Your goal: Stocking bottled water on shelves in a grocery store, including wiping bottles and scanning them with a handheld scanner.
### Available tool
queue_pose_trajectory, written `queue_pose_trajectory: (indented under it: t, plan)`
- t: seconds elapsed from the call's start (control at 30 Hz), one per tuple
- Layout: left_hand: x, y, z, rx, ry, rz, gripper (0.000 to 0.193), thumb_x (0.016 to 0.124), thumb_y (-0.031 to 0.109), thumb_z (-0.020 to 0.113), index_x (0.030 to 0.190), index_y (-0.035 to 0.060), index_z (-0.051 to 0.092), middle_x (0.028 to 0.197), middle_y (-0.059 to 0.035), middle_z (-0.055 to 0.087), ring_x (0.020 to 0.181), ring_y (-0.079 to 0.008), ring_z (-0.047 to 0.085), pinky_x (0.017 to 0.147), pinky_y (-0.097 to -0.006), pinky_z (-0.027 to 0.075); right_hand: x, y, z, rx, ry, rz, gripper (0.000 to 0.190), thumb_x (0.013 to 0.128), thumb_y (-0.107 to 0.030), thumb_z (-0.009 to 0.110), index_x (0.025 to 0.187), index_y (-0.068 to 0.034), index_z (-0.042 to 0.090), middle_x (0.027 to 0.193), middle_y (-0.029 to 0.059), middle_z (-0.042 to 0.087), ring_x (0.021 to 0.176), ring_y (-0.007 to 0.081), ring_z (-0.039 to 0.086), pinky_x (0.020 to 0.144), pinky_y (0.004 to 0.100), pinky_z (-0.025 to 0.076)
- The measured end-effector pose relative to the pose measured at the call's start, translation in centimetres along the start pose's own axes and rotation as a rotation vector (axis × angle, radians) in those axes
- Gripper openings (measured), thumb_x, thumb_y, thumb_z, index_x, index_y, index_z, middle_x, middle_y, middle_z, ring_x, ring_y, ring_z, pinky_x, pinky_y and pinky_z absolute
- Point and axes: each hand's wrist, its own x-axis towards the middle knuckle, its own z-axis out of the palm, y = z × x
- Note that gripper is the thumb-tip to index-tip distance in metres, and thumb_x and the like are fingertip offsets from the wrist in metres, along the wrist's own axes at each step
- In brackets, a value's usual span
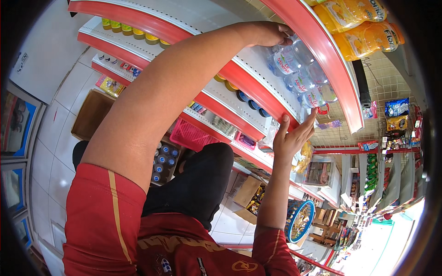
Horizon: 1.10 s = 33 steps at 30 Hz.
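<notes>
Le Minerale water bottles (298,81) made of clear plastic stand in rows on a white perforated shelf with a red front edge. My left hand (267,34) reaches across to the far end of these rows, its fingers curled against a bottle there; whether it grips one cannot be told. My right hand (293,136) is at the near end, thumb and fingers apart, by the red shelf edge (255,98). Its fingertips are close to the nearest bottle, and whether they touch it is unclear. A red ring-like item (323,109) shows just beyond these fingertips.
Orange drink bottles (367,39) lie above the red upper shelf edge (331,58). Lower shelves hold yellow-capped jars (138,33). On the floor are an open cardboard box (90,115), a box of blue-capped bottles (164,160), a pink basket (191,134) and a blue basket (299,220).
</notes>
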Motion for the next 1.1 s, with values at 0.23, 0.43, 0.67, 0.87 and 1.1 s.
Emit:
queue_pose_trajectory:
  t: [0.23,0.43,0.67,0.87,1.1]
  plan:
    - [-0.6,1.0,0.5,0.041,-0.012,-0.032,0.041,0.103,0.024,0.066,0.142,0.0124,0.061,0.142,-0.0111,0.065,0.133,-0.0202,0.056,0.114,-0.0358,0.039,-0.2,0.6,-0.1,-0.019,0.002,-0.002,0.083,0.103,-0.046,0.06,0.161,0.002,0.027,0.159,0.0262,0.041,0.135,0.0447,0.046,0.113,0.0513,0.036]
    - [0.9,-0.7,0.6,0.059,0.003,-0.03,0.043,0.103,0.019,0.065,0.146,0.016,0.06,0.137,-0.0083,0.068,0.13,-0.0174,0.057,0.113,-0.0338,0.039,-0.2,0.7,-0.4,0.0,-0.017,0.003,0.086,0.101,-0.045,0.065,0.159,0.005,0.026,0.157,0.0309,0.04,0.134,0.0485,0.044,0.111,0.0556,0.036]
    - [2.6,-2.7,-0.7,-0.04,-0.062,0.046,0.047,0.101,0.023,0.068,0.147,0.0194,0.06,0.145,-0.0072,0.063,0.135,-0.0186,0.053,0.115,-0.0351,0.037,0.1,0.0,0.0,0.017,-0.02,-0.009,0.085,0.101,-0.044,0.065,0.159,0.006,0.027,0.158,0.0309,0.039,0.134,0.0493,0.043,0.112,0.0557,0.036]
    - [0.9,-1.1,0.1,-0.028,-0.092,0.048,0.063,0.102,0.047,0.058,0.157,0.0182,0.046,0.161,-0.0101,0.046,0.148,-0.0238,0.04,0.122,-0.0405,0.028,-0.3,1.0,-0.2,-0.005,-0.01,-0.014,0.086,0.1,-0.044,0.065,0.158,0.006,0.027,0.157,0.0319,0.039,0.134,0.0499,0.044,0.111,0.0555,0.036]
    - [-1.7,0.5,1.1,0.074,-0.005,0.082,0.085,0.097,0.066,0.056,0.164,0.0191,0.034,0.168,-0.013,0.035,0.157,-0.0279,0.028,0.125,-0.043,0.024,-0.4,0.9,-0.3,0.007,-0.005,0.022,0.087,0.1,-0.047,0.066,0.158,0.006,0.029,0.153,0.0339,0.042,0.131,0.0503,0.045,0.109,0.055,0.038]
